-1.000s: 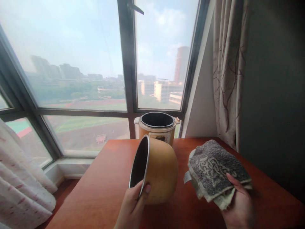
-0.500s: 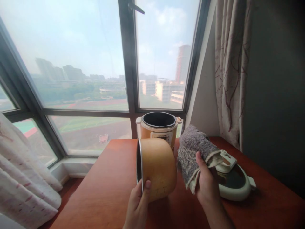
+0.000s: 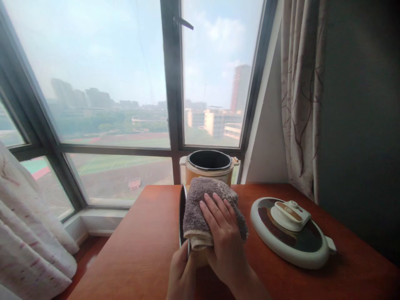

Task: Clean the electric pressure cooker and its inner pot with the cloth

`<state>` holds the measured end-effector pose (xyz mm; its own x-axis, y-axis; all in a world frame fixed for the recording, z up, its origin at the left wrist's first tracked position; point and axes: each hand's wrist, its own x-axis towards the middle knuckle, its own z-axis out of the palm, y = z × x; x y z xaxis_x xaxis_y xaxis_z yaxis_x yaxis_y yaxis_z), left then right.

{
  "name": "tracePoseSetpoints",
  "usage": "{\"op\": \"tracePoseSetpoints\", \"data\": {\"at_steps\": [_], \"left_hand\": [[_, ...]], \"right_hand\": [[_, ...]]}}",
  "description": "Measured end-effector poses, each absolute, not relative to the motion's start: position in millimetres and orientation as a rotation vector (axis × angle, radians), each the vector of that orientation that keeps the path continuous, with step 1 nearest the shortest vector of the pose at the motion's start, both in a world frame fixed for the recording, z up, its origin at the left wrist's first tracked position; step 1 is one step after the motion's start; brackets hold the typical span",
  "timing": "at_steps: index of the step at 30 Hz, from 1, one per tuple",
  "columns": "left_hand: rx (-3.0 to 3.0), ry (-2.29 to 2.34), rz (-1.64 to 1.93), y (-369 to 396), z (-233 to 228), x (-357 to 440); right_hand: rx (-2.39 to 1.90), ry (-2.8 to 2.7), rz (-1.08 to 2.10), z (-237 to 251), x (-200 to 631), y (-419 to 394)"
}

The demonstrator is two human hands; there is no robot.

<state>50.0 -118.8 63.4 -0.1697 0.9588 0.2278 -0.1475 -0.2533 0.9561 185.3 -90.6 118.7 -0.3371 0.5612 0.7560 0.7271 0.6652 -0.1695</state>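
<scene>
My left hand (image 3: pixel 181 271) grips the rim of an inner pot (image 3: pixel 182 216), which is tipped on its side with its dark opening facing left. A grey-purple towel (image 3: pixel 194 210) with a pale edge covers most of the pot's golden outer wall. Over the towel, my right hand (image 3: pixel 223 237) lies with its fingers along the cloth, holding it against the pot. Behind them stands the electric pressure cooker body (image 3: pixel 209 171), lidless and dark inside. Its lid (image 3: pixel 258 214) rests on the table to the right, handle up.
The reddish-brown wooden table (image 3: pixel 134 246) carries the cooker body at its far edge, close to the window frame (image 3: pixel 176 104). Patterned curtains hang at the left (image 3: pixel 31 233) and at the right (image 3: pixel 301 100).
My right hand has carried the towel leftward from beside the pot onto its outer wall. The lid, partly covered before, now shows fully. My left hand keeps its hold on the rim.
</scene>
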Motion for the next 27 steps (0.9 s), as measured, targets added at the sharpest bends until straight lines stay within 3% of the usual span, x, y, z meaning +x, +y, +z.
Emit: {"op": "tracePoseSetpoints", "data": {"at_steps": [7,12,18,27], "left_hand": [[1.084,0.916,1.527,-124,66,49],[1.14,0.957,1.519,-126,63,50],[1.301,0.968,1.508,-128,60,52],[1.519,1.206,1.507,-149,38,49]], "right_hand": [[-0.941,-1.969,-0.5,48,198,-125],[-0.961,-1.937,-0.591,37,196,-122],[-0.944,-1.982,-0.448,80,198,-106],[-1.101,-2.238,0.082,188,182,-46]]}}
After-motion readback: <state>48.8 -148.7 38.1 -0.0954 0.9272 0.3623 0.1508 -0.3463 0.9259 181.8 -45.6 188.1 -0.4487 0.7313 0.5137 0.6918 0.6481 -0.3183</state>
